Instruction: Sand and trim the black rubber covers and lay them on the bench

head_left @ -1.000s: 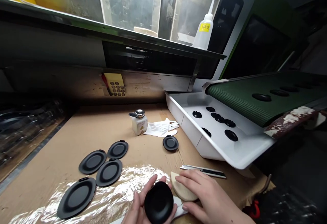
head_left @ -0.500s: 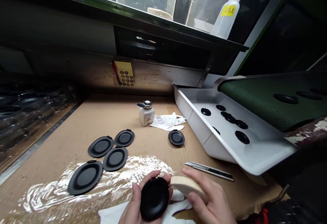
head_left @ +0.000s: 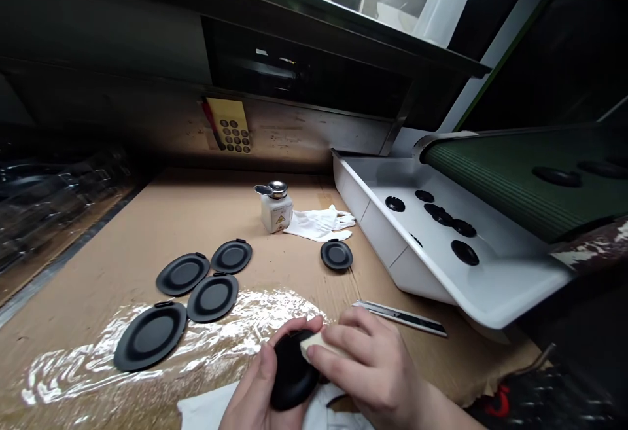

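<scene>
Cardboard bench (head_left: 122,220), hands (head_left: 363,368) press pad (head_left: 316,345) on black disc (head_left: 292,377)

1. Black cap (head_left: 293,371) near centre: showing matt, smooth, plastic-looking surface.
2. Pale block (head_left: 314,345): showing matt, fine-grained finish; wood or foam, can't tell.
3. Flat black discs (head_left: 150,336) left: showing matt finish.
4. Clear film (head_left: 73,371) near left: showing glossy, crinkled plastic.
5. Cardboard sheet (head_left: 196,220): showing rough, matt brown paper.
6. White tray (head_left: 383,240) right: showing glossy finish.
7. White gloves (head_left: 318,224): showing matt cloth.
8. Knife blade (head_left: 400,319) near right: showing shiny metal.
</scene>
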The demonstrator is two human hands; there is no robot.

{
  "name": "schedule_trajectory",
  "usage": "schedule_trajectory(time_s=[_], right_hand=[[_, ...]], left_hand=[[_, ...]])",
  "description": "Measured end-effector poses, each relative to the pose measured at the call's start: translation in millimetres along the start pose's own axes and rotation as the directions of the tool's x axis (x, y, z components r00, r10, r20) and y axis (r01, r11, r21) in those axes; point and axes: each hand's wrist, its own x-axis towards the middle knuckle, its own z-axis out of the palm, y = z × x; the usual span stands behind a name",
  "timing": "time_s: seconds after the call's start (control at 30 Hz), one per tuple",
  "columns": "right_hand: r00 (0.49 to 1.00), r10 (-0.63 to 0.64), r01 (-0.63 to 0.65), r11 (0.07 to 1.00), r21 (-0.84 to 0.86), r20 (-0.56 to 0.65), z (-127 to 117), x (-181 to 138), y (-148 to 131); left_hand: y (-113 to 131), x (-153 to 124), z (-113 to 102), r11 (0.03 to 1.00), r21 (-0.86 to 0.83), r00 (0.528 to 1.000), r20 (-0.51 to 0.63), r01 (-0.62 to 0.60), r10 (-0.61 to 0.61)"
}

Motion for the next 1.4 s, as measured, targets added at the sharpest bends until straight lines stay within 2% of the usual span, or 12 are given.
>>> schedule_trajectory(time_s=[0.1,0.2,0.37,0.53,0.63,0.8,0.93,1.07,1.13,1.3,1.4], right_hand=[[0.999,0.018,-0.019,1.0,0.017,0.049,-1.3,5.3,3.2],[0.999,0.052,-0.052,0.997,0.056,-0.009,1.7,-1.9,-3.3],[0.995,0.038,-0.029,0.994,0.104,-0.09,3.6,-19.0,-16.3],[0.996,0.084,-0.085,0.991,0.102,0.013,-0.9,-3.1,-3.4],[0.995,0.089,-0.093,0.99,0.108,0.043,-1.9,5.7,4.5],[0.995,0.102,-0.101,0.981,0.166,0.002,1.9,-12.6,-6.1],[0.995,0.073,-0.066,0.991,0.115,-0.064,0.1,-29.5,-13.3],[0.991,0.137,-0.137,0.985,0.109,0.005,-5.1,-30.2,-9.5],[0.995,0.104,-0.102,0.988,0.114,-0.006,-2.3,-26.3,-11.6],[0.991,0.041,-0.035,0.998,0.049,-0.124,15.3,-10.9,-29.6],[0.994,0.025,-0.019,0.998,0.057,-0.107,13.8,-9.1,-29.4]], left_hand=[[0.0,0.0,3.8,1.0,0.015,0.999,-0.047,0.019,-0.018],[0.4,-2.1,5.5,1.0,0.027,0.999,-0.031,0.011,-0.01],[1.3,-4.5,5.9,0.999,0.037,0.999,-0.033,0.029,-0.028],[1.3,-5.2,10.9,0.997,0.071,1.0,0.016,-0.011,0.01],[1.9,-6.7,13.5,0.996,0.09,1.0,0.009,-0.003,0.003],[1.6,-7.2,12.6,0.997,0.07,1.0,-0.021,-0.015,0.017],[-0.4,-5.2,10.3,0.998,0.062,0.999,-0.044,0.0,0.002],[-2.8,-3.5,8.4,0.998,0.064,0.999,-0.034,-0.026,0.028],[-3.3,-2.9,7.5,0.997,0.073,0.999,-0.041,-0.022,0.025],[-2.7,-2.7,6.6,0.995,0.099,0.999,-0.026,-0.025,0.028],[-2.9,-2.6,5.5,0.993,0.115,1.0,-0.01,-0.022,0.023]])
